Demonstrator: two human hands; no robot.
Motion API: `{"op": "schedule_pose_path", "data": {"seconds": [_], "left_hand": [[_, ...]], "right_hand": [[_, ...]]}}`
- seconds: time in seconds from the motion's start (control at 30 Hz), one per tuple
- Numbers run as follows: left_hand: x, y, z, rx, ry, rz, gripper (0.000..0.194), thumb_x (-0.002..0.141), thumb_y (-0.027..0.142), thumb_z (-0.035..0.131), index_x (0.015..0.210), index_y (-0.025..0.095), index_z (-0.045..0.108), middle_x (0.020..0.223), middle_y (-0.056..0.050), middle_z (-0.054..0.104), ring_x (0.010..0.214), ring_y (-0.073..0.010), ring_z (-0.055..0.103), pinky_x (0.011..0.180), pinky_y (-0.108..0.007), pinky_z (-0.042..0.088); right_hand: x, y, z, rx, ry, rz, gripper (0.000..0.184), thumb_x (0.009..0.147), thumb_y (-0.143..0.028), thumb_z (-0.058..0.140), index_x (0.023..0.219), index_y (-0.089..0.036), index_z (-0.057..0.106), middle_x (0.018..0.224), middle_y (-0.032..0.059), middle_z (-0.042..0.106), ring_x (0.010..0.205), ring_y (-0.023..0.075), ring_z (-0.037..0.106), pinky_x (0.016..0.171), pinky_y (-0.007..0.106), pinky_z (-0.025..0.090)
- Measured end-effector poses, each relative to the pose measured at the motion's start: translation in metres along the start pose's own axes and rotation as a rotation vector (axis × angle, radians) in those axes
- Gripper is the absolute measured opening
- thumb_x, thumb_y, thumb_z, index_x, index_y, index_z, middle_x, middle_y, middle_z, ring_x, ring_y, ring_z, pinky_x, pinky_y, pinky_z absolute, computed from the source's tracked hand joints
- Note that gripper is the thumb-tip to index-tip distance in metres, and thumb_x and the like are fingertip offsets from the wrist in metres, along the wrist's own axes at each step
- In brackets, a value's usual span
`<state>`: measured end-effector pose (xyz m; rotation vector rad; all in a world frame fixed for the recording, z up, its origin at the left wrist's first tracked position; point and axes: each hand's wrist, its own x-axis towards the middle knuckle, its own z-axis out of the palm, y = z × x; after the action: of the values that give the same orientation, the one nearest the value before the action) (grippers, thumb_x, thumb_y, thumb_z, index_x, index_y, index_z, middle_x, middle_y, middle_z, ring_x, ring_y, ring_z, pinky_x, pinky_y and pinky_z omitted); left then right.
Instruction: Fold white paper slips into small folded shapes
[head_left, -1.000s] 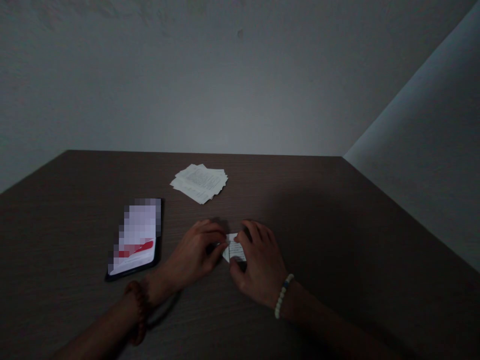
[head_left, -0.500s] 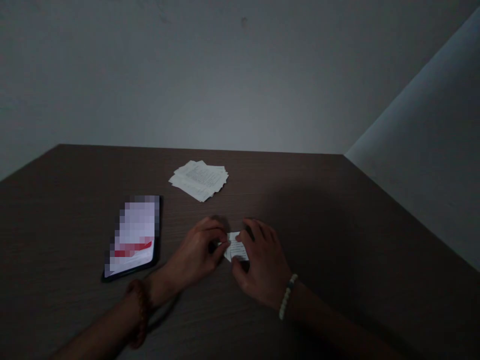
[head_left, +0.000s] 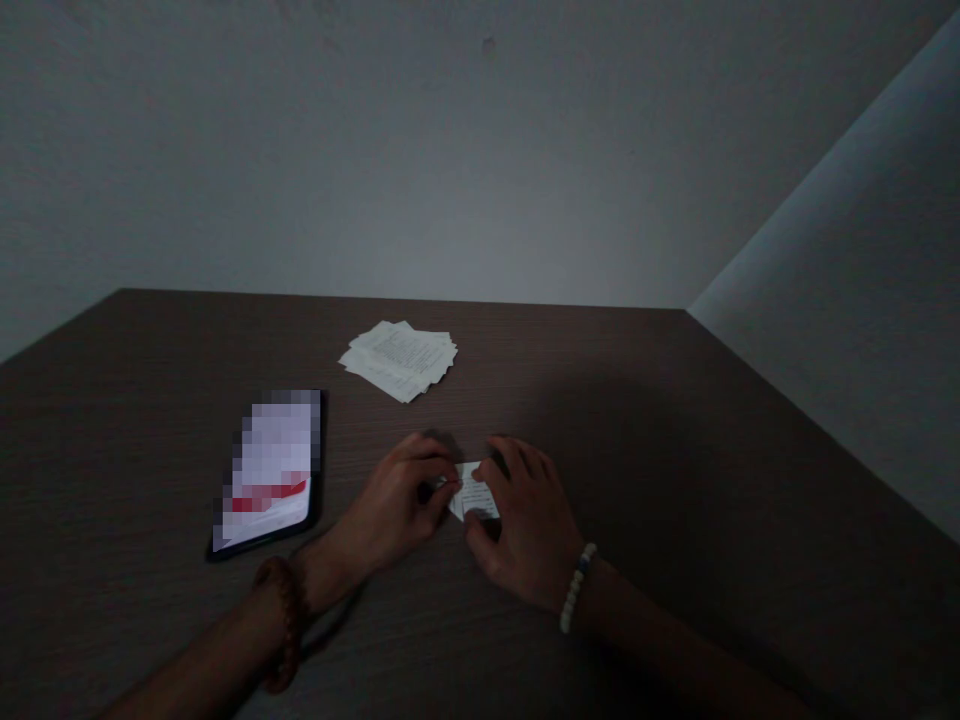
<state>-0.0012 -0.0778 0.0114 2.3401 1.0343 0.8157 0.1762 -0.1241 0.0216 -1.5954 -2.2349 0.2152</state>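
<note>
A small folded piece of printed paper lies on the dark wooden table between my two hands. My left hand pinches its left edge with curled fingers. My right hand presses on its right side, thumb underneath and fingers closed over it. Most of the paper is hidden by the fingers. A brown bead bracelet sits on my left wrist and a white bead bracelet on my right.
A loose stack of printed paper slips lies farther back on the table. A phone with a lit screen rests to the left of my hands. Plain walls meet at the table's far and right edges.
The hands have barely shifted; the fingers adjusted slightly on the small paper. The view tilted a little.
</note>
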Motion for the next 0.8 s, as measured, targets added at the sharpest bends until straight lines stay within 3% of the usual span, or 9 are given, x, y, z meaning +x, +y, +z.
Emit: {"op": "schedule_pose_path", "data": {"seconds": [0.33,0.57,0.8], "left_hand": [[-0.0019,-0.0001,0.0009,0.009,-0.005,0.006,0.012,0.083,0.012,0.057,0.082,0.017,0.068,0.089,-0.006,0.062,0.088,-0.0203,0.055,0.078,-0.035,0.047],[-0.0024,-0.0033,0.0026,0.039,-0.017,0.017,0.014,0.084,0.012,0.055,0.083,0.018,0.067,0.09,-0.006,0.062,0.088,-0.0199,0.054,0.078,-0.036,0.046],[-0.0027,-0.0021,0.002,0.033,-0.007,0.026,0.013,0.084,0.012,0.056,0.082,0.018,0.067,0.091,-0.006,0.062,0.089,-0.02,0.054,0.079,-0.034,0.046]], "right_hand": [[0.0007,0.0019,-0.0012,0.009,-0.001,-0.012,0.027,0.074,-0.028,0.06,0.099,-0.018,0.055,0.125,0.0115,0.047,0.118,0.0291,0.039,0.102,0.046,0.03],[0.001,0.0013,0.0003,0.015,0.011,-0.003,0.021,0.084,-0.035,0.055,0.097,-0.019,0.057,0.123,0.0101,0.049,0.116,0.0282,0.042,0.1,0.046,0.032],[0.0036,0.0017,0.0022,0.018,0.032,0.009,0.023,0.079,-0.035,0.061,0.096,-0.02,0.057,0.121,0.0103,0.05,0.114,0.0286,0.043,0.099,0.046,0.034]]}}
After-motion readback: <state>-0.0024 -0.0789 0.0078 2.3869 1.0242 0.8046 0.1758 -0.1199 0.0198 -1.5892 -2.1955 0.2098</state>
